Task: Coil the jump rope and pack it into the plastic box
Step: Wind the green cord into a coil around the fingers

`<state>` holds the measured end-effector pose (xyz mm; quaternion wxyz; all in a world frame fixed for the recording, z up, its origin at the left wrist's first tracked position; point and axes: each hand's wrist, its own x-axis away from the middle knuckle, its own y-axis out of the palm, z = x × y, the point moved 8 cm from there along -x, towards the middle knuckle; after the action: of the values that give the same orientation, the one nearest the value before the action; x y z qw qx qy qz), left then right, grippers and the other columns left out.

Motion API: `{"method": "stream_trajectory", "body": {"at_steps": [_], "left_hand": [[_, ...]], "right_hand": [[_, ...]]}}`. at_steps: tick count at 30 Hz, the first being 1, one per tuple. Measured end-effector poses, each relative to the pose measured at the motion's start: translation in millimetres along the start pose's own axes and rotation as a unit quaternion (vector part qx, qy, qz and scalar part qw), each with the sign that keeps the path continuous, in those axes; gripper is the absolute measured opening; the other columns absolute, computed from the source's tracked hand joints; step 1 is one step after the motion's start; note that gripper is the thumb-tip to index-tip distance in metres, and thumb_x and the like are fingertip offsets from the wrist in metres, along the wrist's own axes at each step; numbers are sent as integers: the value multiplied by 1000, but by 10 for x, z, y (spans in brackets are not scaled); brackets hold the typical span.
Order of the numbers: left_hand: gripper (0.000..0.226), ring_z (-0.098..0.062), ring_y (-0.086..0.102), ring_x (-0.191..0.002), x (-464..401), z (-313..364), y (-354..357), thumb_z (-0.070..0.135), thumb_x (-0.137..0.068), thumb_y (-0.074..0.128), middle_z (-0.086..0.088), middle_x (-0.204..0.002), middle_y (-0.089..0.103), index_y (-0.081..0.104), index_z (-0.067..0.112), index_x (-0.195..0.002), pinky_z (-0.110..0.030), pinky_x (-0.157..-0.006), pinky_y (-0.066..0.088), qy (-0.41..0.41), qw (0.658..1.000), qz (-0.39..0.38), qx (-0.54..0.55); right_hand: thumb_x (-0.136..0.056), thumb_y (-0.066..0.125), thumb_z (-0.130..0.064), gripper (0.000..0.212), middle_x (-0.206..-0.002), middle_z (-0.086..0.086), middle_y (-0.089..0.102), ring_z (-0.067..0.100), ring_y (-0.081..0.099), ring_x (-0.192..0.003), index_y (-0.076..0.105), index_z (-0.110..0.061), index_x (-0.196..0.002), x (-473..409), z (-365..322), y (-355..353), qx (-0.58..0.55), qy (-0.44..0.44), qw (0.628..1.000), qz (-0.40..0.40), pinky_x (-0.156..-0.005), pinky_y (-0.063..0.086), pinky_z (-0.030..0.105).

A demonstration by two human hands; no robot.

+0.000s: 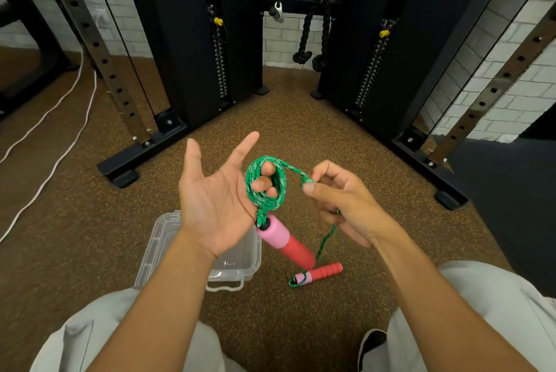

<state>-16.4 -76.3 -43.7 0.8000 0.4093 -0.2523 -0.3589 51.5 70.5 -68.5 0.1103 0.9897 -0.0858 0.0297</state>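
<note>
braided rope (264,182), clear glossy plastic box (240,266).

no writing can be read anywhere. the pale marked strips on the two tall black weight-stack columns (221,67) are too small to make out, and a faint moulded mark on the clear plastic box (240,269) floor is illegible.

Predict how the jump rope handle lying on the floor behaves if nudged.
Probably rolls: the handle is a cylinder lying on its side. Its ribbed grip and the textured floor likely limit sliding. The green rope appears slack from it up to the right hand, so it looks floppy and would likely drag the handle once pulled taut.
</note>
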Motion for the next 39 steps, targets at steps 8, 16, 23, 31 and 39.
{"method": "stream_trajectory", "body": {"at_steps": [8, 16, 23, 31, 39], "left_hand": [[92, -13, 48, -59, 5, 10, 1, 82, -91, 22, -7, -82, 60, 49, 17, -150, -29, -63, 49, 8, 1000, 10, 17], [87, -12, 56, -65, 27, 244, -137, 75, -94, 31, -7, -92, 66, 47, 11, -150, -28, -67, 54, 87, 988, 30, 128], [83, -12, 59, -65, 14, 299, -199, 73, -96, 31, -7, -93, 67, 49, 12, -148, -27, -68, 54, 116, 985, 54, 113], [81, -15, 61, -71, 4, 368, -243, 72, -96, 34, -11, -99, 69, 49, 13, -149, -30, -74, 57, 144, 983, 71, 88], [76, -33, 64, -123, 51, 512, -268, 73, -95, 34, -31, -137, 61, 40, 24, -153, -45, -113, 42, 197, 973, 114, 37]], "right_hand": [[-96, 65, -33, 13, -70, -1, 61, 6, 32, -44, 72, -29, -86, -42, 88, -170, 20, 5, 991, 133, -37, 22, 17], [-93, 69, -10, 11, -64, -13, 51, 4, 30, -47, 66, -20, -90, -48, 165, -58, 40, 12, 996, 83, -36, 24, 16], [-104, 55, -24, 26, -65, -9, 58, 6, 46, -53, 69, -20, -82, -81, 332, -26, 147, 34, 983, 106, -41, 33, 19], [-105, 52, -34, 17, -57, -13, 48, 0, 33, -44, 61, -22, -98, -77, 374, 107, 278, -6, 956, 95, -46, 29, 20], [-100, 63, -24, 12, -82, -6, 61, 3, 53, -72, 59, -25, -88, -66, 461, 285, 311, -38, 947, 74, -68, 46, 29]]}}
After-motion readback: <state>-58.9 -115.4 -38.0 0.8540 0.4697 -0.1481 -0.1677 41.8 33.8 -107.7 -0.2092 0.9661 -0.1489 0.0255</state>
